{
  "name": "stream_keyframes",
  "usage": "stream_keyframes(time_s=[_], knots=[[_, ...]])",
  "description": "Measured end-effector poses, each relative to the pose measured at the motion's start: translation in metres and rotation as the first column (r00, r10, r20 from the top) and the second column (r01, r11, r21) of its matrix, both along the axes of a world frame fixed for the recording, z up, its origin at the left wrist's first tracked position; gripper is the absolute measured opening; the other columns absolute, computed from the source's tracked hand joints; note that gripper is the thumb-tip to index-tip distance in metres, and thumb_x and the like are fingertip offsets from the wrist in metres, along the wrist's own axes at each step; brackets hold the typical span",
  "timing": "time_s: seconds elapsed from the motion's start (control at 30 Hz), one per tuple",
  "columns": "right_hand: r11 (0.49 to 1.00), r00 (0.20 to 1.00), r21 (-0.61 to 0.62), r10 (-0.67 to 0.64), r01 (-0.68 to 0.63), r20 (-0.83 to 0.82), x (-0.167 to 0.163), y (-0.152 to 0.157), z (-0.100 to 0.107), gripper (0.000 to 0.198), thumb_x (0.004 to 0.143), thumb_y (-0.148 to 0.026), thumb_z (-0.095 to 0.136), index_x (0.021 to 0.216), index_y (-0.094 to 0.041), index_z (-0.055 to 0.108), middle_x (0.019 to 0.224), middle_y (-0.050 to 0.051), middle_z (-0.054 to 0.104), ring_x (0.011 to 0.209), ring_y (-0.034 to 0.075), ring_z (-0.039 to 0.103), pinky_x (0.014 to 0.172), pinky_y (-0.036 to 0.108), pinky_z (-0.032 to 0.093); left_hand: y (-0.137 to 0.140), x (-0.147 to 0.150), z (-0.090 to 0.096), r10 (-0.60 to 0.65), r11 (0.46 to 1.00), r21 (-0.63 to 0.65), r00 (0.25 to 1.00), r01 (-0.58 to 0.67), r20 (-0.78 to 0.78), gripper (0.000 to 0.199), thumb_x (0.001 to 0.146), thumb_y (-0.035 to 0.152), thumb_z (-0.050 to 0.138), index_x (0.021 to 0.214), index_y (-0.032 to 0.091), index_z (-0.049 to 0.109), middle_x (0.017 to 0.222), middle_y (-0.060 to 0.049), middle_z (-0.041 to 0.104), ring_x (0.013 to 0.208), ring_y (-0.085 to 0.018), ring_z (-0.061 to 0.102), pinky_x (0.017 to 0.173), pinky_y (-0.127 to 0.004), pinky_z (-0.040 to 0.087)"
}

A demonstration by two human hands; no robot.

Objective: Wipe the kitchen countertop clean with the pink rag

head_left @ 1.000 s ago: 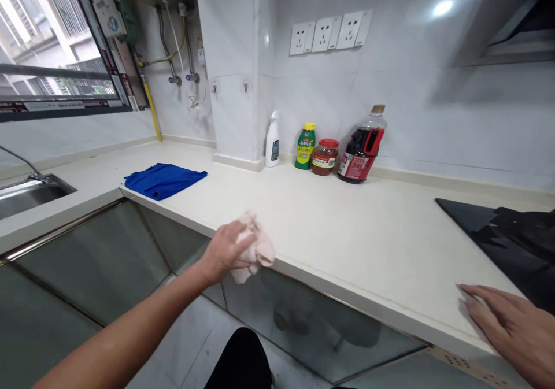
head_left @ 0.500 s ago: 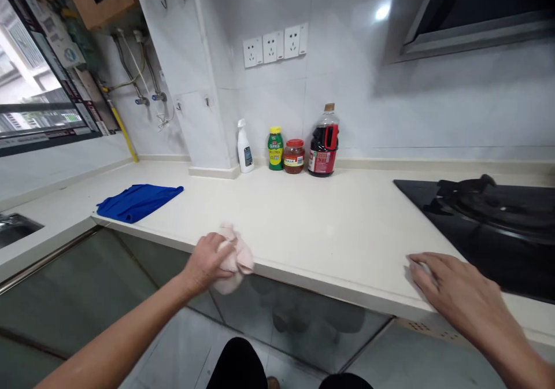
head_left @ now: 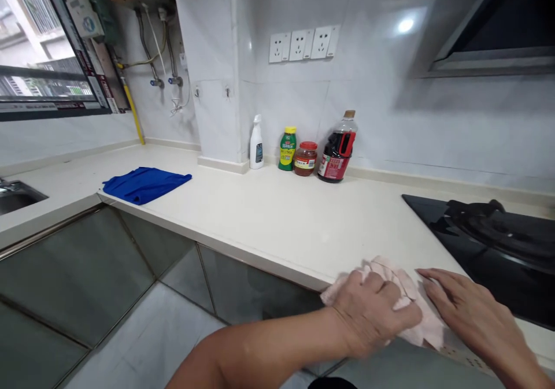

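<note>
Along the pale surface's (head_left: pixel 277 215) front edge at lower right, the left hand (head_left: pixel 373 314) grips a pink cloth (head_left: pixel 416 314) while the right hand (head_left: pixel 472 317) rests open on it.

Pale pink rag (head_left: pixel 407 302) on the cream counter (head_left: pixel 277 215), bright blue cloth (head_left: pixel 145 184) beyond, black hob (head_left: pixel 489 244) alongside.

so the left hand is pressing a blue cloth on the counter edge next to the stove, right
Not quite: in the head view the left hand presses a pale pink cloth on the counter edge next to the stove. The blue cloth lies untouched further along.
</note>
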State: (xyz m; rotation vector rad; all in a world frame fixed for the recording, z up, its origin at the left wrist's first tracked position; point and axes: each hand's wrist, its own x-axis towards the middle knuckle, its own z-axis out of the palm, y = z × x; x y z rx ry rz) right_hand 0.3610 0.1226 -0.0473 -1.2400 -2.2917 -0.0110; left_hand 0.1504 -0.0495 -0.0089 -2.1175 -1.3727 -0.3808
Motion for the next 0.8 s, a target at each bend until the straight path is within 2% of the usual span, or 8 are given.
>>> stream_keyframes(time_s=[0.2,0.43,0.5,0.53,0.6,0.67,0.73,0.8], knots=[[0.994,0.999,-0.106,0.008,-0.013,-0.041,-0.001,-0.001,0.008,0.053,0.091,-0.064,0.036,0.112,-0.032,0.073,0.126,0.007,0.069,0.118,0.039,0.061,0.098,0.061,0.049,-0.046,-0.118,-0.007,0.14,0.989,-0.059,0.984,-0.134,0.106,0.061,0.088,0.07,0.056,0.134,0.029,0.059,0.117,-0.011,0.064,0.103,-0.028,0.057,0.079,-0.039,0.045],[0.994,1.0,-0.107,-0.008,0.008,-0.007,-0.003,-0.006,0.011,0.055,0.091,-0.062,0.035,0.112,-0.029,0.073,0.128,0.007,0.069,0.12,0.038,0.061,0.101,0.058,0.048,-0.132,-0.277,-0.011,0.452,0.879,-0.005,0.832,-0.476,0.322,0.053,0.081,0.063,0.071,0.12,0.027,0.069,0.124,-0.015,0.063,0.117,-0.036,0.056,0.096,-0.05,0.045],[0.997,1.0,-0.079,-0.016,0.016,0.007,-0.004,-0.009,0.01,0.053,0.093,-0.059,0.035,0.113,-0.026,0.072,0.128,0.008,0.069,0.121,0.037,0.061,0.101,0.054,0.048,-0.15,-0.297,-0.02,0.483,0.809,0.015,0.679,-0.587,0.553,0.049,0.078,0.058,0.075,0.115,0.026,0.07,0.126,-0.014,0.061,0.123,-0.036,0.053,0.102,-0.052,0.044],[0.998,1.0,-0.062,-0.009,0.01,0.011,-0.005,-0.011,0.01,0.052,0.094,-0.056,0.035,0.113,-0.025,0.072,0.128,0.009,0.069,0.121,0.036,0.061,0.102,0.052,0.047,-0.156,-0.301,-0.029,0.455,0.746,0.038,0.551,-0.665,0.7,0.05,0.076,0.056,0.076,0.114,0.025,0.069,0.127,-0.013,0.059,0.125,-0.035,0.052,0.105,-0.051,0.043],[1.0,1.0,-0.031,-0.003,0.004,0.025,-0.007,-0.015,0.011,0.047,0.095,-0.051,0.037,0.111,-0.024,0.071,0.127,0.009,0.069,0.12,0.033,0.061,0.101,0.048,0.047,-0.158,-0.299,-0.054,0.311,0.568,0.039,0.259,-0.822,0.914,0.053,0.078,0.056,0.073,0.118,0.022,0.064,0.126,-0.011,0.056,0.125,-0.032,0.053,0.106,-0.049,0.045],[1.0,0.999,-0.009,-0.029,0.029,0.044,-0.009,-0.019,0.014,0.044,0.095,-0.047,0.037,0.112,-0.024,0.07,0.126,0.009,0.069,0.118,0.033,0.062,0.098,0.047,0.048,-0.149,-0.29,-0.084,0.177,0.405,-0.034,0.042,-0.914,0.983,0.05,0.087,0.053,0.061,0.124,0.019,0.056,0.119,-0.011,0.056,0.115,-0.029,0.058,0.097,-0.048,0.051],[0.998,0.996,0.006,-0.059,0.059,0.06,-0.011,-0.022,0.017,0.046,0.095,-0.044,0.033,0.112,-0.023,0.07,0.126,0.011,0.068,0.116,0.033,0.062,0.095,0.047,0.048,-0.131,-0.279,-0.111,0.153,0.346,-0.112,-0.062,-0.932,0.986,0.043,0.098,0.047,0.045,0.127,0.016,0.051,0.109,-0.012,0.058,0.1,-0.027,0.063,0.082,-0.047,0.056],[0.997,0.995,0.0,-0.077,0.077,0.063,-0.012,-0.026,0.02,0.049,0.096,-0.042,0.029,0.113,-0.021,0.07,0.127,0.011,0.068,0.115,0.032,0.063,0.094,0.046,0.049,-0.109,-0.27,-0.13,0.158,0.34,-0.167,-0.118,-0.925,0.98,0.039,0.104,0.041,0.037,0.126,0.013,0.053,0.103,-0.011,0.061,0.089,-0.024,0.065,0.072,-0.043,0.057]])
